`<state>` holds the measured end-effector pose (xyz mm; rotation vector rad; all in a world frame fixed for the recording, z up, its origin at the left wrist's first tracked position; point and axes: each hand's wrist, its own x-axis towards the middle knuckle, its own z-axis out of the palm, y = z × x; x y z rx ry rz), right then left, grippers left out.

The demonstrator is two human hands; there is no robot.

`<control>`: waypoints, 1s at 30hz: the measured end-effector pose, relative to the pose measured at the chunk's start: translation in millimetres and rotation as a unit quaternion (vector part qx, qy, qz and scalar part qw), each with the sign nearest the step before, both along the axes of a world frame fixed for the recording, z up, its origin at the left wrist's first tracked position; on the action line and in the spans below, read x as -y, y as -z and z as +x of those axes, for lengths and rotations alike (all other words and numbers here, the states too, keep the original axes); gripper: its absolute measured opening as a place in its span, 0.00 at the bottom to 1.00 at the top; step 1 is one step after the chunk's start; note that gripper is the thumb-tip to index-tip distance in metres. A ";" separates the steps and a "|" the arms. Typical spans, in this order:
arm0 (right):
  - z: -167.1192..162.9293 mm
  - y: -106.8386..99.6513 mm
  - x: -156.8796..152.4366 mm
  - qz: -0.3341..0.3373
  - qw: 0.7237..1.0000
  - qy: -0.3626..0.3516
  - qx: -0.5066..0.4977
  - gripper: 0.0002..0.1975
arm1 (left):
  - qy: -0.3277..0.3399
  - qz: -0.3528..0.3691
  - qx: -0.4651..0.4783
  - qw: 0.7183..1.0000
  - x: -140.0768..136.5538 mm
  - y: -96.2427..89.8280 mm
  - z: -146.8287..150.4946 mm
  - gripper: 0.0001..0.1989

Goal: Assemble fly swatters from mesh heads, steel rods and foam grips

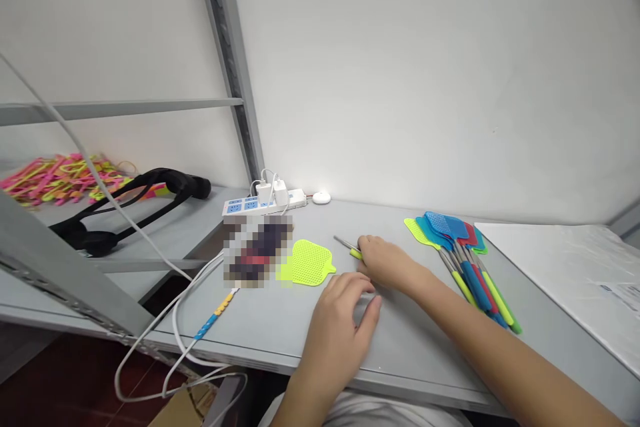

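My right hand (385,261) is closed around a fly swatter handle (354,251). Its thin metal rod and a bit of its yellow-green grip stick out to the left of my fingers; the remainder is hidden under the hand. My left hand (340,323) is just in front, fingers curved and thumb apart, with nothing seen in it. Left of both hands, a yellow-green perforated swatter head (311,263) lies flat, separate from the rod. On the right is a pile of fly swatters (465,260) with blue, red, green and yellow-green heads and grips.
White packaging (560,280) covers the table's right side. A power strip (240,205) with chargers and a small white case (321,197) stand by the wall. White cables (177,320) hang over the front edge. A black headset (170,197) and colourful pieces (65,177) lie beyond the metal frame.
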<state>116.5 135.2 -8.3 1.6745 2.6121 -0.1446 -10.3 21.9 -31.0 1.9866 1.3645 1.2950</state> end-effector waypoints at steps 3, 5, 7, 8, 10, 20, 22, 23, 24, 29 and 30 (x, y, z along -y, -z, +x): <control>7.7 3.3 0.3 -0.028 0.999 0.026 -0.017 0.15 | 0.004 -0.014 0.036 0.999 -0.4 -0.6 0.0 0.05; 12.9 3.2 5.2 -0.039 0.998 0.036 -0.039 0.11 | 0.007 -0.027 0.039 0.999 -0.5 0.3 0.4 0.05; 16.9 0.4 16.4 -0.051 0.995 0.030 -0.076 0.07 | 0.007 -0.046 0.039 0.998 -0.3 1.2 1.0 0.05; 18.2 -2.0 24.4 -0.058 0.993 0.022 -0.099 0.06 | 0.004 -0.058 0.047 0.997 0.1 1.2 1.6 0.06; 18.6 -7.6 44.4 -0.069 0.986 0.001 -0.152 0.06 | -0.005 -0.085 0.092 0.992 1.5 -0.3 3.6 0.10; 1.6 13.0 97.5 -0.011 0.903 0.053 -0.427 0.09 | -0.017 -0.138 0.227 0.964 3.4 -2.6 21.4 0.13; 7.5 15.1 94.1 -0.006 0.879 0.035 -0.475 0.08 | -0.034 -0.110 0.250 0.961 1.6 1.4 19.5 0.12; 11.6 13.3 92.1 -0.017 0.857 0.026 -0.515 0.06 | -0.043 -0.094 0.254 0.962 1.4 2.8 18.1 0.11; 16.0 9.8 90.0 -0.037 0.823 0.019 -0.566 0.04 | -0.049 -0.081 0.251 0.963 1.6 3.7 16.8 0.11; 29.5 -24.5 84.5 -0.142 0.536 -0.008 -0.832 0.10 | -0.028 -0.092 0.196 0.976 4.7 4.1 15.4 0.09; 28.6 -31.6 84.8 -0.146 0.498 -0.011 -0.855 0.09 | -0.013 -0.101 0.184 0.978 4.8 3.9 16.1 0.09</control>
